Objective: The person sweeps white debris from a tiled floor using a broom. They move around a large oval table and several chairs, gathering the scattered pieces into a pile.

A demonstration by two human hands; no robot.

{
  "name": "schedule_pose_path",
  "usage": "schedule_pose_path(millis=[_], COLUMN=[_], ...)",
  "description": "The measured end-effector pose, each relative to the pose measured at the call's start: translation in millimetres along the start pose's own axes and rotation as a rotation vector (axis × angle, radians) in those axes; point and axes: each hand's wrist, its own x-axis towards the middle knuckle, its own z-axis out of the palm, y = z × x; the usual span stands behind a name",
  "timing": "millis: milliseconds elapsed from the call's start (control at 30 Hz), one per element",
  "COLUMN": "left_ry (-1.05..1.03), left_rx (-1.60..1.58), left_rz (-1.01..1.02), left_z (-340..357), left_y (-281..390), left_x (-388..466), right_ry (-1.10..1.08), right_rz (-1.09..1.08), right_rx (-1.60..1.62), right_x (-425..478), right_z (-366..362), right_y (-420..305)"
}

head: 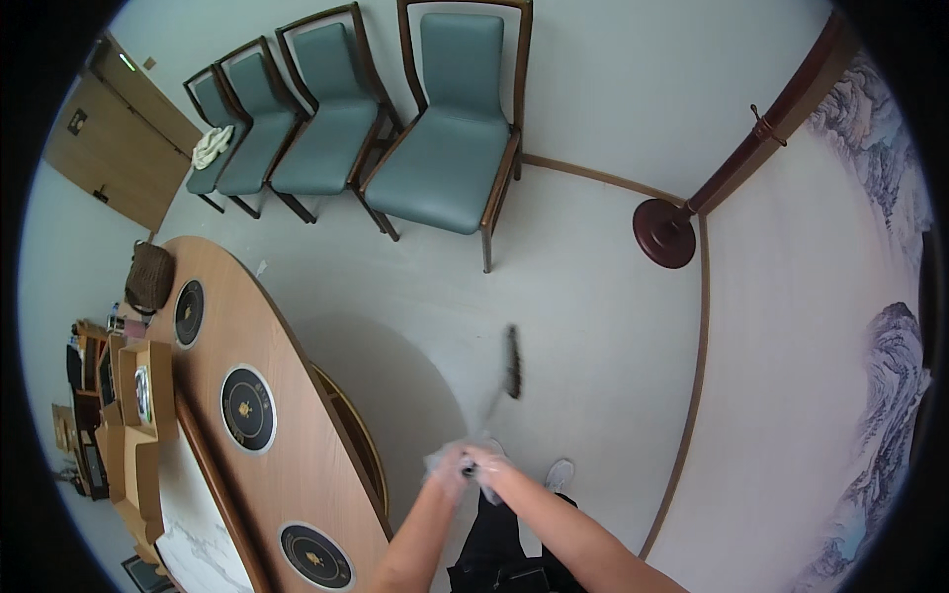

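Observation:
Both my hands, in clear plastic gloves, meet low in the middle of the view. My left hand (448, 471) and my right hand (489, 468) close around the top of a broom handle (468, 470). From them the thin handle runs away towards the floor, partly blurred. At its far end the dark bristles of the broom head (514, 363) are on or just above the pale floor (586, 356). The hands hide most of the grip.
A curved wooden table (289, 415) with round dark placemats stands at the left, bearing open cardboard boxes (137, 474) and a woven bag (149, 276). Several green chairs (437, 167) line the wall. A coat stand's round base (664, 233) stands in the corner.

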Motion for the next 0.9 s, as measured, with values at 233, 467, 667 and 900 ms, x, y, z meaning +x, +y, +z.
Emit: schedule_pose_path(millis=[233, 467, 667, 900], left_ry=[0.365, -0.121, -0.238, -0.644], left_rx=[-0.205, 0.142, -0.187, -0.377], left_rz=[-0.048, 0.08, -0.558, -0.698], left_z=[-2, -14, 88, 137], left_y=[107, 81, 52, 0], left_x=[19, 35, 40, 121], right_ry=[-0.074, 0.007, 0.286, 0.516], right_rz=[-0.137, -0.097, -0.109, -0.23], right_rx=[-0.218, -0.373, -0.44, -0.618], right_x=[38, 10, -56, -89], right_z=[85, 64, -4, -20], right_y=[-36, -42, -78, -146])
